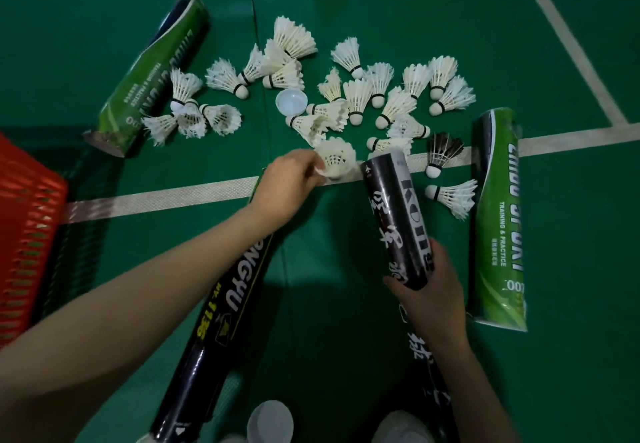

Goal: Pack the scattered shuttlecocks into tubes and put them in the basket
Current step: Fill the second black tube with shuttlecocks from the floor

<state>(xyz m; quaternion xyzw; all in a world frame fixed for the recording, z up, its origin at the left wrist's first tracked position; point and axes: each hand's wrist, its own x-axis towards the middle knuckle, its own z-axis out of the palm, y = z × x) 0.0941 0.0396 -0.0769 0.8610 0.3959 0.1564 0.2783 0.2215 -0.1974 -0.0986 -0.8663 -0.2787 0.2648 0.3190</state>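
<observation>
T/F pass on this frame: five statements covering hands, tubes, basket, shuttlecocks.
1. The left hand pinches a white feather shuttlecock. True.
2. The right hand lies flat on the floor. False: it grips the black cardboard tube.
3. The red plastic basket sits at the left edge of the view. True.
4. Both green tubes stand upright. False: the left green cardboard tube and the right green cardboard tube lie on their sides.
5. Every loose shuttlecock is white. False: a dark-feathered shuttlecock lies beside the right green cardboard tube.
</observation>
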